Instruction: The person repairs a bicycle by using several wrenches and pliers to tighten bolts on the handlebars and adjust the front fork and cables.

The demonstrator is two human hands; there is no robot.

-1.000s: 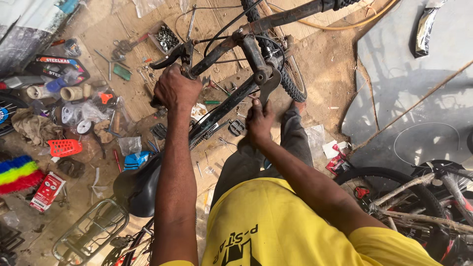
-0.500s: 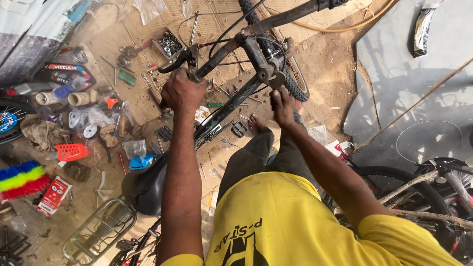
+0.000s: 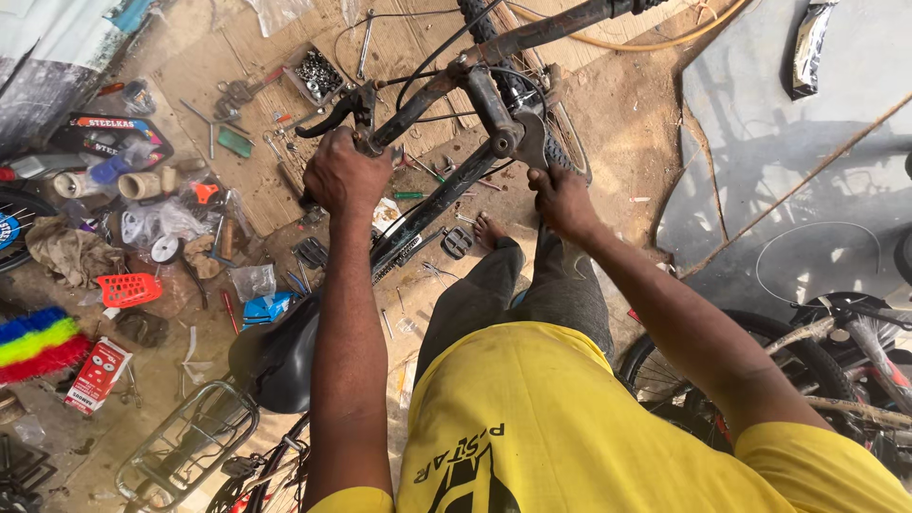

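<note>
The person is standing over a black bicycle, looking down at both hands working on its front end. The left hand [image 3: 344,176] is wrapping its fingers fully around the left end of the handlebar [image 3: 418,100], just beside the black brake lever [image 3: 334,111], so the fist is closed tight on the bar. The right hand [image 3: 562,201] is pressing against the fork crown [image 3: 521,142] below the stem, with fingers curled around the metal there; how firmly they are closing cannot be told. The front wheel [image 3: 556,123] is sitting just beyond that hand, toward the top edge of the sandy ground. The bicycle's frame tube [image 3: 432,209] is running down between the arms to the black saddle [image 3: 280,356] at the lower left. A bare foot [image 3: 489,228] is resting on the ground beside a loose pedal [image 3: 457,242]. Scattered tools, a tray of nuts [image 3: 321,74] and a red basket [image 3: 128,289] are lying well apart to the left.
</note>
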